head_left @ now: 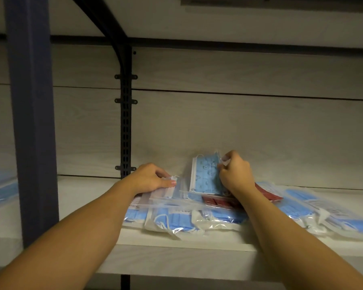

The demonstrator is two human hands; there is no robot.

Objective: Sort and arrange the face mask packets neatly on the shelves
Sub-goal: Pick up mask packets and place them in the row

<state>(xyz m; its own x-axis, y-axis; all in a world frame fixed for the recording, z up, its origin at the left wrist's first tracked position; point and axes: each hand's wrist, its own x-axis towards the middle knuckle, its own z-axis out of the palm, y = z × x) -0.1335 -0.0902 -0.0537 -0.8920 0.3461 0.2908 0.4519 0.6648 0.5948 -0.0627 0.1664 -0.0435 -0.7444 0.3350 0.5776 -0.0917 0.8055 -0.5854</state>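
Two hands at work on one shelf (76, 197), both busy with packets. Right hand (236, 174), fingers curled, pinching the patterned blue packet (205, 174) at its top right corner, lifted at the far side of the pile, close to the back wall (239, 122). Left hand (149, 178), fingers curled, gripping the edge of a clear packet (166, 190) at the left end of the pile of plain blue packets (176, 222). Dark red packets (266, 194) half buried under the right wrist.

Risks, as judged from here: thin corner pinch on slippery film, so possibly a slip and a fall back onto the heap. Near packets reaching up to the front lip of the shelf; a nudge from either forearm could probably push one over the edge. Pulling the clear packet sideways might also drag its neighbours and spoil the order.

Patterned packet standing nearly upright, long axis top to bottom, leaning a little to the right, printed face turned toward the near side and slightly left. Lying packets mostly flat, long axes running left to right, some skewed.
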